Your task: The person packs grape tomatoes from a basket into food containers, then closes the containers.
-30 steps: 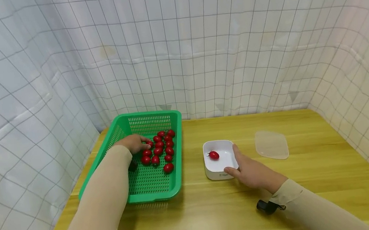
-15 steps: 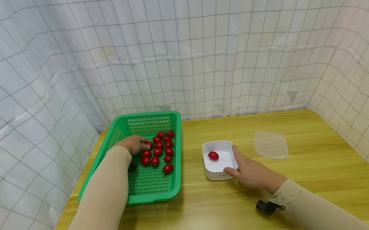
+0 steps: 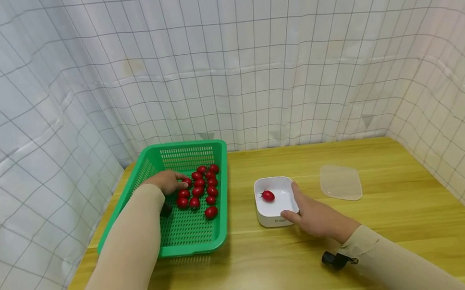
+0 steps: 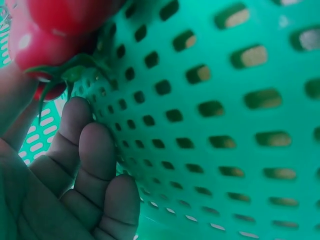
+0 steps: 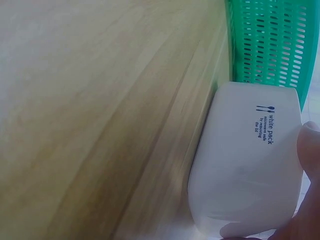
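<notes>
My left hand [image 3: 167, 181] is inside the green basket [image 3: 226, 189], at its left side, and pinches a cherry tomato [image 3: 187, 183] between thumb and forefinger. In the left wrist view, that tomato [image 4: 40, 50] shows its green stem leaves, and the other fingers curl beneath it near the perforated basket floor. Several more cherry tomatoes [image 3: 198, 192] lie to the right of the hand. With its thumb at the front rim, my right hand [image 3: 317, 214] holds the white square container [image 3: 270, 220] from its right side. A single cherry tomato [image 3: 268, 196] lies in that container.
A translucent lid [image 3: 340, 182] lies flat on the wooden table [image 3: 257, 277], right of the white container. Grid-patterned white curtains [image 3: 249, 65] enclose the table at the back and sides. A black wrist camera [image 3: 335, 260] hangs below my right sleeve.
Almost nothing differs. Both hands keep their places, the left at the tomato and the right on the container; the whole head view has shifted very slightly.
</notes>
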`<state>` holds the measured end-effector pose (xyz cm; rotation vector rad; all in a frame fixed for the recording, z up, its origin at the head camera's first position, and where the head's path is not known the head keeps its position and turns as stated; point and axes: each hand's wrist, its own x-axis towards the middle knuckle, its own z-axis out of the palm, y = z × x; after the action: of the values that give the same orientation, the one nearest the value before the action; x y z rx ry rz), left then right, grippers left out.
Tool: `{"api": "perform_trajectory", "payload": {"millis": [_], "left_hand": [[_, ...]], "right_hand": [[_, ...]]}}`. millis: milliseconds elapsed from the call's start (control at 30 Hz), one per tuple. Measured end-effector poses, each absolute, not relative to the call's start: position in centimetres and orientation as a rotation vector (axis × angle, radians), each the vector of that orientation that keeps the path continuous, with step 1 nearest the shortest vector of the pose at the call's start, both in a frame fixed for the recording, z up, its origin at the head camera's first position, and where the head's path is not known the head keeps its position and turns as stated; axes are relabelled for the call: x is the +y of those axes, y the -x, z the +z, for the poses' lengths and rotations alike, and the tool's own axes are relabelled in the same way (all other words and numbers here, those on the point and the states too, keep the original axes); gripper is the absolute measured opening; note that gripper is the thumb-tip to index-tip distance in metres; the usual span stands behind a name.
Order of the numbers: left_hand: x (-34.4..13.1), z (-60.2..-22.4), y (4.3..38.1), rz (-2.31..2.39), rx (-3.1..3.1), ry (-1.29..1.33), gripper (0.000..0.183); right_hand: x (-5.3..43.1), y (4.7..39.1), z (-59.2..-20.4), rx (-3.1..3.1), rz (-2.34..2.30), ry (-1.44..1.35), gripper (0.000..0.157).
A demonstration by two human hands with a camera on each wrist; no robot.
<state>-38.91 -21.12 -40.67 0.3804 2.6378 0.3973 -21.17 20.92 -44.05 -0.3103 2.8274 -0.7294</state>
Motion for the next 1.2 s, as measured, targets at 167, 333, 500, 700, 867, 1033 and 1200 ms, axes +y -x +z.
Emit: {"api": "perform_trajectory", "payload": {"millis": [167, 333, 500, 700, 867, 1033, 1200], "left_hand": [[-21.3, -40.7, 39.3, 0.388, 2.635, -0.380, 0.050], [-21.4, -40.4, 39.3, 0.383, 2.647, -0.419, 0.050], [-21.5, -40.0, 39.5, 0.411, 2.678, -0.462, 0.049], [-21.5, -39.6, 40.0, 0.462, 2.733, -0.534, 0.048], [-21.1, -39.0, 40.3, 0.524, 2.773, -0.593, 0.047], [-20.3, -38.4, 40.2, 0.588, 2.784, -0.610, 0.050], [-19.8, -37.8, 39.5, 0.610, 2.784, -0.594, 0.053]], "right_hand": [[21.0, 21.3, -44.2, 2.825, -0.737, 0.308, 0.105], [20.9, 21.3, -44.2, 2.821, -0.762, 0.311, 0.104], [20.9, 21.3, -44.0, 2.820, -0.760, 0.310, 0.104], [20.9, 21.3, -44.0, 2.819, -0.761, 0.328, 0.104], [21.0, 21.3, -43.9, 2.829, -0.735, 0.330, 0.105], [21.1, 21.3, -43.8, 2.826, -0.725, 0.313, 0.109], [21.0, 21.2, -43.9, 2.817, -0.735, 0.318, 0.106]]}}
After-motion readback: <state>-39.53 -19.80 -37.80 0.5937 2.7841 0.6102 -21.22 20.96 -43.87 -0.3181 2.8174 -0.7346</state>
